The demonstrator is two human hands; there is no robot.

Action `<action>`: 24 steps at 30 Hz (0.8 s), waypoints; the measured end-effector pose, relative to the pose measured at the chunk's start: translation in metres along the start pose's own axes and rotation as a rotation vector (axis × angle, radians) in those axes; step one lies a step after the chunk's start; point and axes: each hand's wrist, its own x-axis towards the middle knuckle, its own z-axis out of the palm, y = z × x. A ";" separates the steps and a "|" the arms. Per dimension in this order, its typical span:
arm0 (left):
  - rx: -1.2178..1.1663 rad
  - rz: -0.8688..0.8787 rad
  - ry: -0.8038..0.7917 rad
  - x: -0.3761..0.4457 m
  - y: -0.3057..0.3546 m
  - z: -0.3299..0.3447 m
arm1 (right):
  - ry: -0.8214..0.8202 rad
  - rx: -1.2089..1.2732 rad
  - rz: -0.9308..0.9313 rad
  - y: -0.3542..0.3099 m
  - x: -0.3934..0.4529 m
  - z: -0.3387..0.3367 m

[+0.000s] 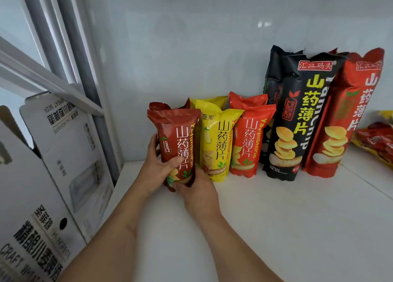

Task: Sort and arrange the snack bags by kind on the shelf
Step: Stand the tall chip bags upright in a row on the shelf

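**Shelf stock, snack bags: row nearly set**

Item in hand: one dark red bag (178, 145), upright at the left end of the row on the white shelf (276, 217). My left hand (158, 164) gripped its side, thumb across the front; my right hand (197, 188) cupped its base, fingers curled under.

Standing already, left to right: a yellow bag (217, 141), a small orange-red bag (248, 141), a tall black bag (297, 120), a tall red bag (344, 115), each with a like bag behind it.

Outstanding, as I judged it: loose packets (376, 141) lay flat at the far right, unsorted.

Container: a printed carton (53, 164) stood left, flaps open; contents not visible.
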 end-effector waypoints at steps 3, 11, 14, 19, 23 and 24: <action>0.002 -0.019 0.000 0.005 -0.003 0.001 | 0.048 -0.053 0.010 0.001 0.007 0.008; 0.002 -0.015 0.035 0.006 -0.014 0.001 | 0.103 -0.094 0.048 0.003 0.012 0.019; 0.023 -0.009 0.045 0.006 -0.013 0.002 | 0.108 -0.089 0.053 0.003 0.013 0.019; 0.089 -0.020 0.044 0.000 -0.008 0.001 | 0.084 -0.078 0.049 0.003 0.010 0.016; 0.178 -0.082 0.075 -0.016 -0.006 -0.001 | 0.044 -0.124 0.032 0.004 0.001 0.002; 0.181 -0.097 0.083 -0.022 -0.003 0.000 | 0.028 -0.154 0.019 0.005 -0.002 -0.005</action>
